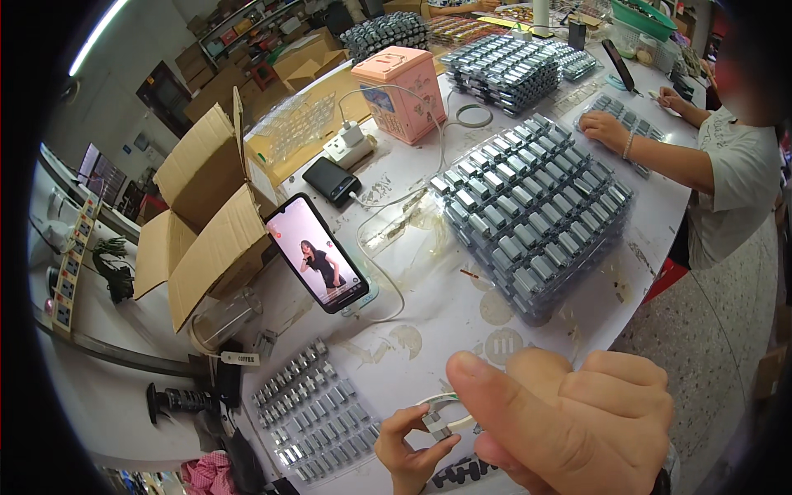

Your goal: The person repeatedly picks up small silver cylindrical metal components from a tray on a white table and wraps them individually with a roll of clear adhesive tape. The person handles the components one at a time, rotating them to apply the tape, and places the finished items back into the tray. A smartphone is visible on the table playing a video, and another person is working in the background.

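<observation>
The left hand [410,445] pinches a small grey metal part [435,425] between thumb and fingertips, with a pale ring of tape [450,404] touching the part just above it. The right hand [569,421] is raised close to the camera as a loose fist, thumb laid across; whether it holds anything cannot be told. It hides the table edge behind it and part of the tape ring.

Taking the propped phone [318,253] as the landmark: the pinched part is well below it and to its right, near the lower edge of the white table [429,305]. Directly below the phone lies a flat tray of small metal parts [309,412], just left of the left hand. To the phone's left stands an open cardboard box [206,214]. Just above the phone sit a black power bank [332,180] and a white plug adapter [351,144], with a white cable [388,280] running down past the phone's right side. Farther up is a pink box [400,91]. Right of the phone a tall stack of filled trays [532,210] occupies the table's middle. Beyond the stack, another person's hand [604,128] rests on a tray at the far right.
</observation>
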Tool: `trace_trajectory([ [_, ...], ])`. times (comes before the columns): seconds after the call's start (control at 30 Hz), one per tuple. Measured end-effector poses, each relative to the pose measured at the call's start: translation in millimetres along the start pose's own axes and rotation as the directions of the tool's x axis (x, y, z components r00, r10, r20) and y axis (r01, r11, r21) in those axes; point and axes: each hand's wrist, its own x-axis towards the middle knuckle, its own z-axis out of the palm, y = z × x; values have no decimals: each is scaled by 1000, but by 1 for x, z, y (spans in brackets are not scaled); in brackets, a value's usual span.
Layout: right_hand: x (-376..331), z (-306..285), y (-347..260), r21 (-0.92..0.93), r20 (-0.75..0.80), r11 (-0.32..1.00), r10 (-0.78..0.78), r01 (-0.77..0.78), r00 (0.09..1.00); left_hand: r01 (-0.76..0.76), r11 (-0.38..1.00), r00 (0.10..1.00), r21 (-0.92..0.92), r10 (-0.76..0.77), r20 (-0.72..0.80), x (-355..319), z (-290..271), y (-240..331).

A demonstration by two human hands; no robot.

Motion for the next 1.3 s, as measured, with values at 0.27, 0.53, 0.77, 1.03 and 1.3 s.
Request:
trace_trajectory([
  [0.27, 8, -27, -12, -225, 391, 973, 144, -57, 909, 33, 986, 992, 162, -13, -126, 7, 6, 19],
  [0.53, -6, -15, 3, -111, 150, 994, 21, -4, 988, 60, 993, 989, 101, -45, -144, 6, 9, 16],
  [0.77, -15, -18, 1, -116, 99, 992, 56, -44, 993, 17, 995, 997, 97, -9, -79, 6, 6, 8],
  [1.03, 0, -37, -8, -276, 386, 956, 208, -103, 899, 4, 991, 999, 137, 4, -53, 8, 6, 10],
  [1.3, 6, -41, -18, -206, 446, 972, 193, -109, 874, 7, 994, 991, 112, 8, -135, 2, 8, 6],
])
